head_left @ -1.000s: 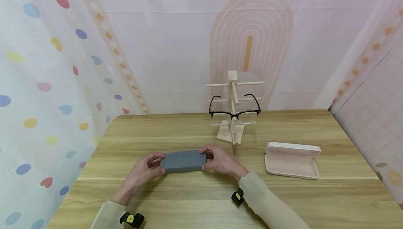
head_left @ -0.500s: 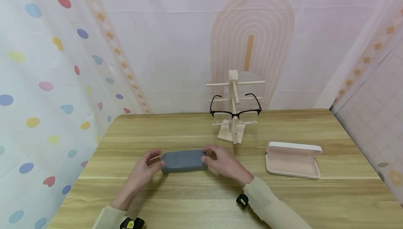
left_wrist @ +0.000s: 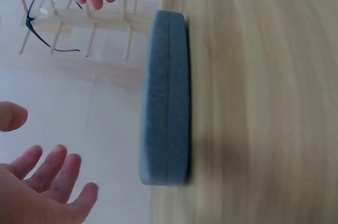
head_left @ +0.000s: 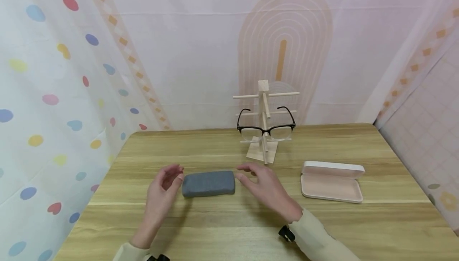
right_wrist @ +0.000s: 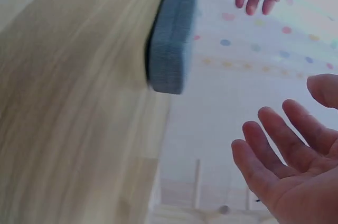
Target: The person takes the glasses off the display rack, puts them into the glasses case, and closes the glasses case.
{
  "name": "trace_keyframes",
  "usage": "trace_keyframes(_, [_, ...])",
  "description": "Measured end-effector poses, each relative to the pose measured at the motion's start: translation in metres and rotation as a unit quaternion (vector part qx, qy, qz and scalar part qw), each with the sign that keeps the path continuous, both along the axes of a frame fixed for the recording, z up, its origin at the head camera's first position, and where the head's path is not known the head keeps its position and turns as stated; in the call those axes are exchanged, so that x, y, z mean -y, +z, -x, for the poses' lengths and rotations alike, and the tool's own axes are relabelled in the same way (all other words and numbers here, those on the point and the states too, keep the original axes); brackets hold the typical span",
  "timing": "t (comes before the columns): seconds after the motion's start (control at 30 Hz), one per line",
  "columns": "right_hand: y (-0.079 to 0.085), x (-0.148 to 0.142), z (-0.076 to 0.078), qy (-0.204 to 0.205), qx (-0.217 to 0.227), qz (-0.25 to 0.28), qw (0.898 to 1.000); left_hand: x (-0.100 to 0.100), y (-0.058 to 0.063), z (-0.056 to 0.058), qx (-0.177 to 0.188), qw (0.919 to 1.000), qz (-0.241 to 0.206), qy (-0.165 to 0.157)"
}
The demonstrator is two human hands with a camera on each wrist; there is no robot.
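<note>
Grey case [head_left: 208,183] lies flat on the wooden tabletop [head_left: 215,237], long side roughly parallel to the far edge, set well in from both side edges. A seam line shows along its near long side.

My left hand [head_left: 161,193] is at the case's left end, thumb and fingers parted and gently bent, holding nothing. My right hand [head_left: 267,187] is at the right end, likewise parted, holding nothing. In both wrist views a gap shows between fingers and case; neither hand touches it. Both short ends and the near long edge are exposed.

Behind and to the right: wooden stand [head_left: 263,87], its base near the far edge of the table, lowest peg pointing forward to just behind my right fingers, so room is tighter on that side. Black-rimmed glasses [head_left: 265,131] rest on its pegs.

Farther right, well apart from the grey case: white case [head_left: 331,185], lid raised at the back, pink lining showing. A stretch of wood grain runs between it and my right hand, and another between it and the table's right edge.
</note>
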State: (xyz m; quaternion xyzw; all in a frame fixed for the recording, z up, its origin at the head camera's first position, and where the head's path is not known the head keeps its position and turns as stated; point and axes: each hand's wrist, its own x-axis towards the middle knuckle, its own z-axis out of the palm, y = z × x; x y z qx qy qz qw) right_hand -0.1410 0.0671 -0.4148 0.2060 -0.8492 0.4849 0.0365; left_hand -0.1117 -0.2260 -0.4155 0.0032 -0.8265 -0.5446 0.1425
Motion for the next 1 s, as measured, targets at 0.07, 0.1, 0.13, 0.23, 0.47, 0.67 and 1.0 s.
trace_keyframes(0.07, [0.004, -0.004, -0.004, -0.002, -0.015, 0.007, 1.000, -0.004, 0.002, -0.002, 0.004, 0.9999, 0.000, -0.015])
trace_keyframes(0.1, [0.005, -0.006, -0.006, -0.003, -0.023, 0.010, 1.000, -0.005, 0.002, -0.003, 0.004, 0.9997, 0.001, -0.023])
trace_keyframes(0.13, [0.007, -0.008, -0.008, -0.004, -0.031, 0.012, 0.999, -0.007, 0.003, -0.003, 0.002, 0.9995, 0.001, -0.031])
trace_keyframes(0.23, [0.011, -0.015, -0.013, -0.013, -0.054, 0.012, 0.998, -0.012, 0.004, -0.005, -0.013, 0.9988, -0.002, -0.046])
trace_keyframes(0.47, [0.018, -0.033, -0.021, -0.024, -0.115, 0.016, 0.993, -0.023, 0.008, -0.007, -0.052, 0.9969, -0.025, -0.054])
trace_keyframes(0.67, [0.022, -0.048, -0.021, -0.040, -0.209, 0.030, 0.977, -0.034, 0.013, -0.006, -0.089, 0.9936, -0.010, -0.068])
trace_keyframes(1.0, [0.034, -0.071, -0.022, -0.082, -0.283, 0.066, 0.953, -0.050, 0.020, 0.001, -0.095, 0.9904, -0.005, -0.101])
